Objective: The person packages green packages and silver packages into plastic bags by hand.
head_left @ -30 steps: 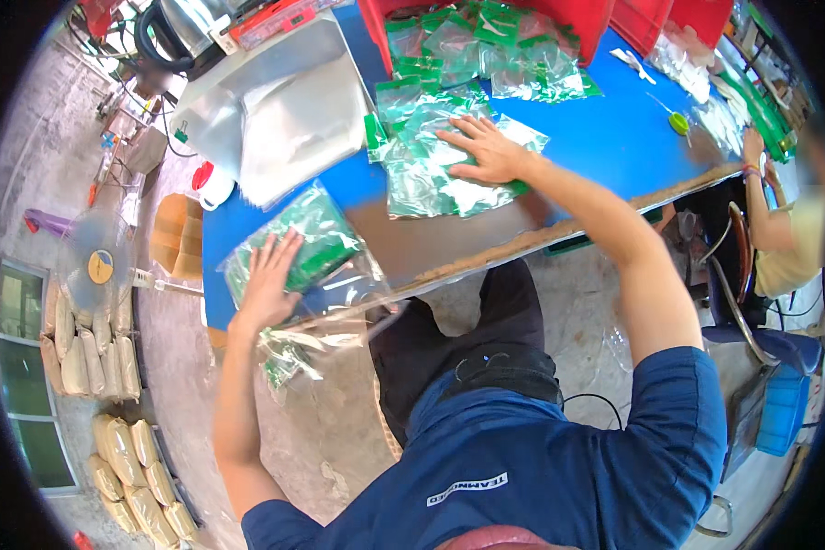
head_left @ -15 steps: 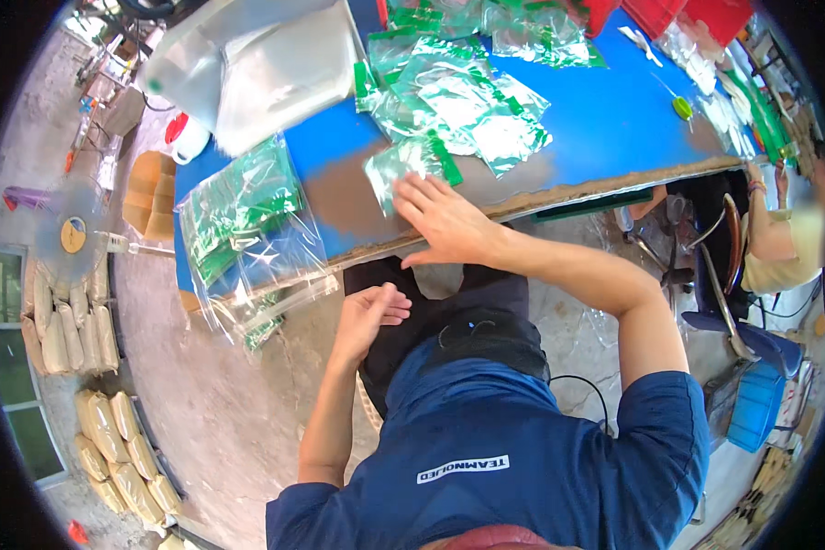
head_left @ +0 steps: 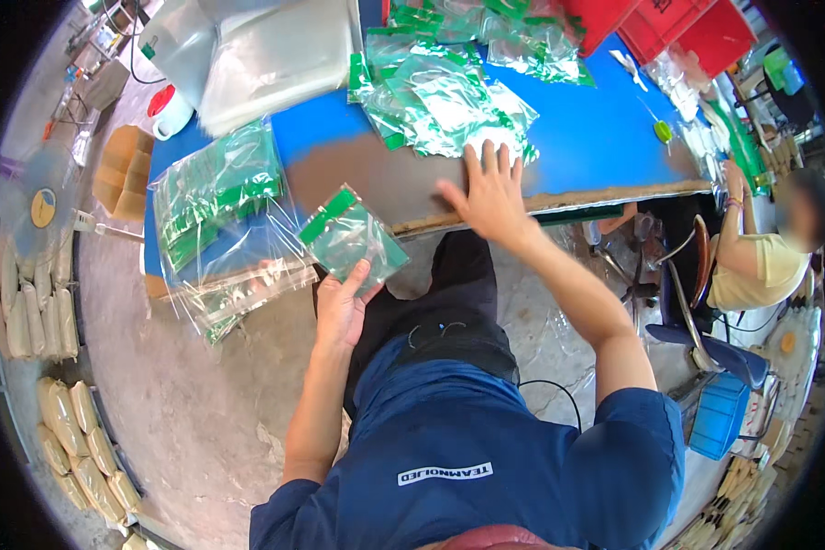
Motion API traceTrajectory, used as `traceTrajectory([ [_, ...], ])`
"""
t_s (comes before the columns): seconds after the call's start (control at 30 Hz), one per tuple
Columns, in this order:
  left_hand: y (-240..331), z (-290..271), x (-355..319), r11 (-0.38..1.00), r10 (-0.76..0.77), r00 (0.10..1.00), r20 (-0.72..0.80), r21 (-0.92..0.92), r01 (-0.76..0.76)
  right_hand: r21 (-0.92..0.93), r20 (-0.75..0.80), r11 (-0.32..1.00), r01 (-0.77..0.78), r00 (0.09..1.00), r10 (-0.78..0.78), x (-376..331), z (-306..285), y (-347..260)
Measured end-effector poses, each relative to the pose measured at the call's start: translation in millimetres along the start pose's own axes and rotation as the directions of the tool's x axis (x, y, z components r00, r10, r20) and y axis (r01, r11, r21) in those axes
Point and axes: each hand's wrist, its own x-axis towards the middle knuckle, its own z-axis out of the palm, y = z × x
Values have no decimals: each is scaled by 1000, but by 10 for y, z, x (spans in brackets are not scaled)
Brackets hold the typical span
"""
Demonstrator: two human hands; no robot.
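Pinching one green-and-clear plastic packet (head_left: 355,234) near its lower edge, the L hand (head_left: 344,310) sits just below & left of ctr — thumb on the front, most other fingers hidden behind the film. R hand (head_left: 497,197) is palm down w/ fingers spread, nr ctr of frame over the table edge; its fingertips reach the lower margin of the loose packet pile (head_left: 449,101), but can't tell if touching. Overlap & glare make the pile uncountable. Upper left: stack of clear plastic sheets (head_left: 275,69), cut off at top; red-topped white mug (head_left: 171,117) just beside it. Left of ctr, a big clear bag (head_left: 215,192) w/ green-edged packets inside lies on the blue table (head_left: 605,137), lower end hanging over the edge — contents there hard to make out. Red crates (head_left: 651,41) upper right, cut off by frame. Far right, a co-worker (head_left: 761,261) in pale yellow, hands too small to read. Fan (head_left: 44,209) far left, blurred.
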Motion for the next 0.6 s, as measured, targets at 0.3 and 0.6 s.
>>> traceTrajectory([
  [0.3, -93, 262, 112, 994, -112, 989, 94, 20, 110, 625, 24, 779, 48, 996, -81, 360, -66, -251],
  [0.6, 28, 59, 78, 996, -71, 995, 67, -40, 74, 762, -153, 495, 418, 858, -489, -18, 89, -402],
])
